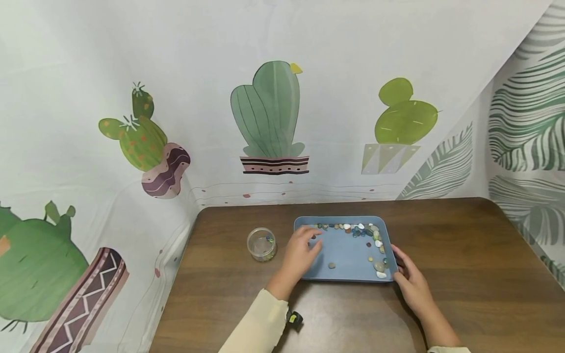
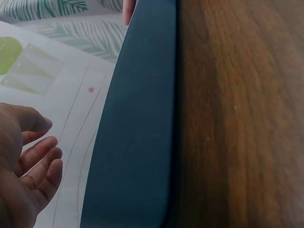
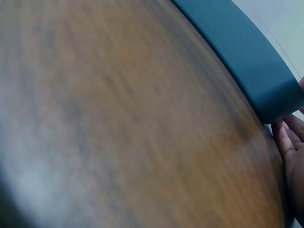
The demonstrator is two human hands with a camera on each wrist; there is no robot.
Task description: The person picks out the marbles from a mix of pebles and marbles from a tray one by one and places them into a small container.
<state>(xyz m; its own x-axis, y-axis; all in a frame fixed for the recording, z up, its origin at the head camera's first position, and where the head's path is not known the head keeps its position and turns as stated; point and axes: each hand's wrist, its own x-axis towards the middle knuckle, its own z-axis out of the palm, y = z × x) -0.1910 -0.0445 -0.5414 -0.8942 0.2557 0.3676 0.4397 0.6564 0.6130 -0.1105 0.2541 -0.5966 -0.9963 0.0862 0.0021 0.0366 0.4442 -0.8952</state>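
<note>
A shallow blue tray (image 1: 344,252) lies on the table, with pebbles and glass stones (image 1: 377,243) gathered mostly along its back and right sides. A lone brownish pebble (image 1: 332,265) sits near the tray's front. Over the left part of the tray is my left hand (image 1: 297,252), its fingers loosely bent and thumb apart; nothing shows between them in the left wrist view. My right hand (image 1: 412,282) holds the tray's right side near the front corner, thumb at the rim. In the right wrist view, its fingers (image 3: 281,137) reach to the tray's lower edge.
Left of the tray stands a round clear jar (image 1: 252,254) with a few small colored stones inside. A small black device (image 1: 295,320) is by the left sleeve. Behind the wooden table (image 1: 463,245) hangs a cloth (image 1: 340,181) printed with cacti and leaves.
</note>
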